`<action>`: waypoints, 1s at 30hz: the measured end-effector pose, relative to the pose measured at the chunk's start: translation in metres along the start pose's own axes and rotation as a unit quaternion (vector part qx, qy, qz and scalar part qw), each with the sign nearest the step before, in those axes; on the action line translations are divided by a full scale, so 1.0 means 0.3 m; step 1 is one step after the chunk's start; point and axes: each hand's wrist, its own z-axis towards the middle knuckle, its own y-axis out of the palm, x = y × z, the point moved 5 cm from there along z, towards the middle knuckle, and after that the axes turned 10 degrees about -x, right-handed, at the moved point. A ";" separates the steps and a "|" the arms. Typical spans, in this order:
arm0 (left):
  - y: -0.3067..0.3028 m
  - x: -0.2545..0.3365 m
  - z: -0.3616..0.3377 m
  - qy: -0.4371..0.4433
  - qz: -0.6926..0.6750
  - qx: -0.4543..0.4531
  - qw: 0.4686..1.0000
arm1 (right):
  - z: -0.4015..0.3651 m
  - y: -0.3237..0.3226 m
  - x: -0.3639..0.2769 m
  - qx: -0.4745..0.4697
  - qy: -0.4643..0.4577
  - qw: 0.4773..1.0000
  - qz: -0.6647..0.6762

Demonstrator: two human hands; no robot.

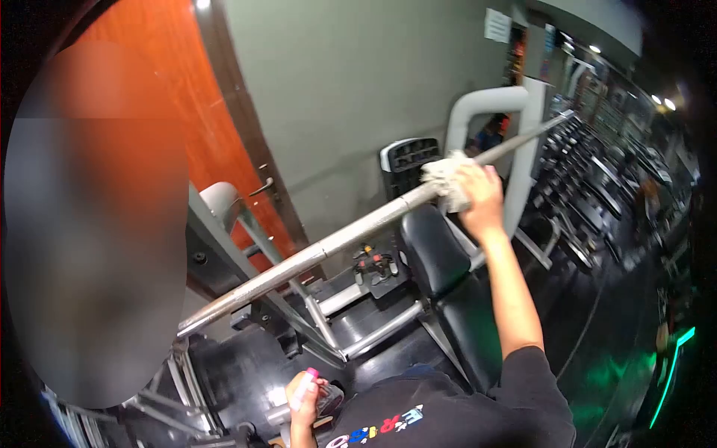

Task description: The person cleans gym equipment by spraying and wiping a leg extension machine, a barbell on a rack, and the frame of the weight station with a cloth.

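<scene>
A long metal barbell point(336, 240) crosses the view at a slant, from lower left to upper right. My right hand point(480, 196) is stretched out, pressing a crumpled whitish cloth point(448, 178) against the bar, right of its middle. Low in the view, near my body, my left hand point(299, 401) is closed round a spray bottle point(328, 400) with a white head and a pink tip. The bottle is partly hidden by my fingers and shirt, and it stays apart from the bar.
Below the bar stands a black padded bench point(437, 250) with a grey metal frame point(523, 149) behind it. An orange door point(175, 97) is at the left, beside a large blurred patch. Dumbbell racks point(560, 160) line the right, and a plate holder point(377, 269) sits under the bar.
</scene>
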 end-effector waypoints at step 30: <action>0.065 0.175 -0.032 0.018 -0.060 0.173 0.983 | -0.467 0.300 -0.442 -0.435 0.011 0.724 0.535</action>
